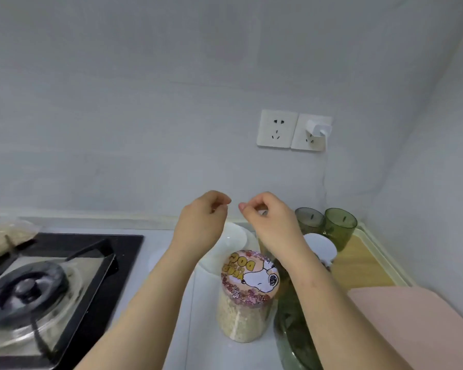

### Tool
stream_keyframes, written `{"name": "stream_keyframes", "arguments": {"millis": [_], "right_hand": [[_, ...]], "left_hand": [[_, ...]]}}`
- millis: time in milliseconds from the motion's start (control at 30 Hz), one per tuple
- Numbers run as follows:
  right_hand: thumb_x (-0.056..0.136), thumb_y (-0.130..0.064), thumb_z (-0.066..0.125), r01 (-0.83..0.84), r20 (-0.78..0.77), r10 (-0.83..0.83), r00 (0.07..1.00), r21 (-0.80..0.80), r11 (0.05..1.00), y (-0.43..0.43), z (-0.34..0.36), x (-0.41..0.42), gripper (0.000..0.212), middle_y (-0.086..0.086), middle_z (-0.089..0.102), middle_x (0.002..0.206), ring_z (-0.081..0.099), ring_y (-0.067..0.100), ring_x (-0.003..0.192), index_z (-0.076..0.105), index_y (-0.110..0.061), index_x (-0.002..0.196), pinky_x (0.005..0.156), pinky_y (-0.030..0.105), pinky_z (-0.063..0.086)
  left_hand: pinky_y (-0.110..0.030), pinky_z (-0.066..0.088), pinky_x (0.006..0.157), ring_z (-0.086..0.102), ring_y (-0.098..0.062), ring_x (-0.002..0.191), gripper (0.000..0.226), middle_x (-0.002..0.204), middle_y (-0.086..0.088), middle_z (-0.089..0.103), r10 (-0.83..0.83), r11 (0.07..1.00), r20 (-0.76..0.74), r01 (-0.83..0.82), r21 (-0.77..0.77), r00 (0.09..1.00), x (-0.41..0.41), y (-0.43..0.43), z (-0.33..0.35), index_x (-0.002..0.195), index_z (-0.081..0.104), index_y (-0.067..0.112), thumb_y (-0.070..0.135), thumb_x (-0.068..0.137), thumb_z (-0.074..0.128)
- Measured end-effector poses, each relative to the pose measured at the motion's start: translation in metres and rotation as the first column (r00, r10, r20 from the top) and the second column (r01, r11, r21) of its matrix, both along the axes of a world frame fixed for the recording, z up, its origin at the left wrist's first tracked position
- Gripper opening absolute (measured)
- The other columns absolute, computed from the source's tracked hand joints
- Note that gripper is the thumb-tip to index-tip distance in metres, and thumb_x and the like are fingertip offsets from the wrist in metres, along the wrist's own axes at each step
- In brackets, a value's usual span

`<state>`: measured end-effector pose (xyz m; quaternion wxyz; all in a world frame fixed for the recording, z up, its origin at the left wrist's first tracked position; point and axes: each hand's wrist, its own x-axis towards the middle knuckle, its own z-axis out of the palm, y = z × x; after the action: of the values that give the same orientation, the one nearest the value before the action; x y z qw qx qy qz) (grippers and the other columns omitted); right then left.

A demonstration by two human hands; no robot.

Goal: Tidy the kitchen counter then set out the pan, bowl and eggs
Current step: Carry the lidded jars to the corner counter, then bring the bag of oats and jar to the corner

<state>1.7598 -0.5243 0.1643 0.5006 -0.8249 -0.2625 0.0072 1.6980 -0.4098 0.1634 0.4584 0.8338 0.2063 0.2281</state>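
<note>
A pale counter (161, 244) runs along a grey wall (145, 102) with twin sockets (277, 128). A black hob (112, 244) sits at left under a glass lid (24, 297). At centre, the left hand (203, 220) and right hand (270, 222) hover with curled fingers, nothing visible in them. The white bowl (234, 237) sits beneath them, just beyond a cartoon-lidded jar (247, 297). Green tumblers (340, 225) stand far right.

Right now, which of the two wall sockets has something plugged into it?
The socket nearer the corner: a white plug sits in it, while the other socket shows bare holes.
</note>
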Motion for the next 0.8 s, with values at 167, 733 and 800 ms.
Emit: {"name": "stream_keyframes", "arguments": {"millis": [167,733,800], "right_hand": [[0.089,-0.030,0.058,-0.160,-0.092,0.167,0.982,0.083,0.984,0.073,0.003,-0.086,0.013,-0.016,0.057,0.078,0.052,0.002,0.072,0.057,-0.019,0.082,0.063,0.013,0.037],[0.092,-0.027,0.054,-0.705,-0.418,0.688,0.594,0.141,0.695,0.348,-0.026,-0.477,0.007,-0.004,0.061,0.092,0.057,0.011,0.084,0.057,-0.022,0.089,0.062,0.019,0.041],[0.093,-0.027,0.053,-0.728,-0.442,0.695,0.567,0.125,0.674,0.365,-0.031,-0.502,0.008,-0.004,0.061,0.092,0.057,0.008,0.079,0.056,-0.023,0.087,0.060,0.018,0.041]], "left_hand": [[-0.020,0.043,0.067,0.061,-0.017,0.093,0.018,0.097,0.003,0.064,0.170,0.977,0.030,-0.165,-0.132,0.985,-0.105,0.058,-0.001,0.098,0.061,0.026,0.016,0.093,0.047],[-0.028,0.047,0.074,0.064,-0.016,0.087,0.017,0.087,0.001,0.068,0.800,0.559,-0.015,-0.755,-0.343,0.599,-0.537,0.258,-0.029,0.086,0.063,0.026,0.013,0.089,0.053],[-0.029,0.048,0.079,0.064,-0.016,0.089,0.017,0.090,0.000,0.067,0.835,0.496,-0.038,-0.782,-0.377,0.548,-0.566,0.271,-0.035,0.088,0.063,0.024,0.013,0.090,0.051]]}}
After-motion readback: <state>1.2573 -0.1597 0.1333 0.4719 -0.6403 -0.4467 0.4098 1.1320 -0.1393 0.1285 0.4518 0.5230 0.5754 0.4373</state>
